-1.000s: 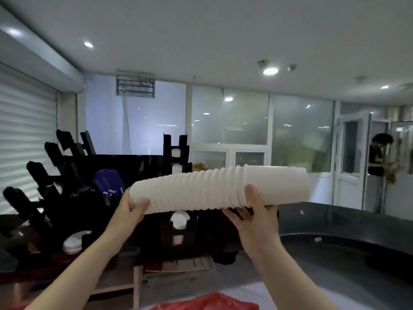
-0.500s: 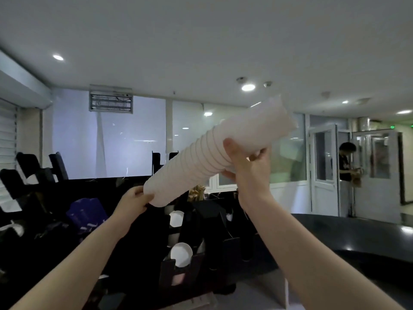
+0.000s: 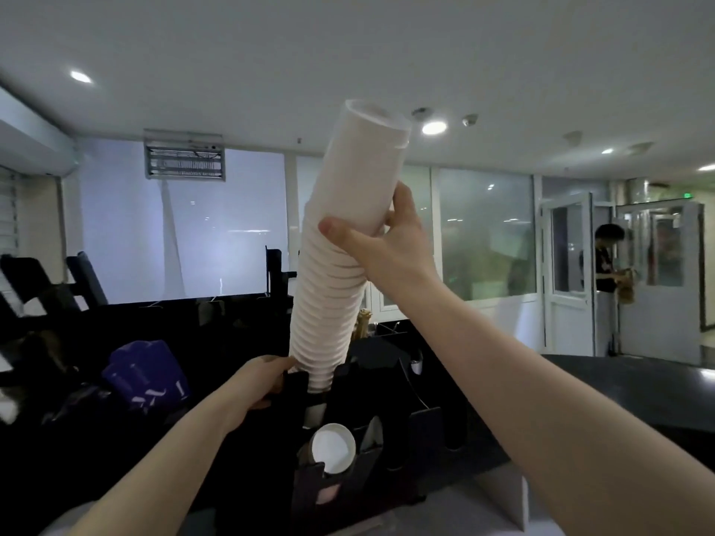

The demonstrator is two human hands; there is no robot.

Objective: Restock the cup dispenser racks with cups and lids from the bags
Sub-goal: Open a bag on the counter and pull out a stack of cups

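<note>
- Left hand (image 3: pixel 260 384) at the bottom end of the stack of cups (image 3: pixel 336 288), fingertips touching it; can't tell if it grips.
- Stack near upright, leaning right, bottom end in the black rack (image 3: pixel 387 431) top slot.
- Right hand (image 3: pixel 381 247) wrapped round the stack's upper part.
- Person (image 3: pixel 606 272) at far door.

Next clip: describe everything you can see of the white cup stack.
The white cup stack is a long column of nested cups, paper or plastic by look: one smooth wall on top, ribbed rims below. It stands tilted, top leaning right, lower end inside a slot of the black rack. The right hand grips its upper part; the left hand touches its lower end, hold partly hidden.
</note>
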